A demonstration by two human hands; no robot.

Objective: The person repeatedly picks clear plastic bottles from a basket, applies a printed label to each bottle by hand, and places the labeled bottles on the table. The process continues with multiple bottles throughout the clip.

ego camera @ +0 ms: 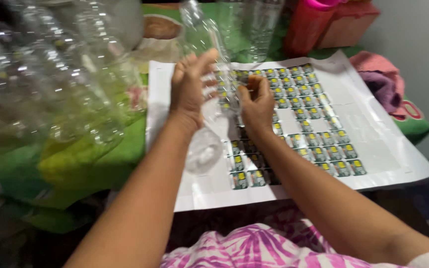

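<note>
place: home work corner | signs: patterned cloth, piled clear bottles, sticker sheet

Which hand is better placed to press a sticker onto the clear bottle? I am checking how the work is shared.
Probably the right hand: its fingertips pinch at the clear bottle just above the sticker sheet, while the left hand is wrapped around the bottle, steadying it.
</note>
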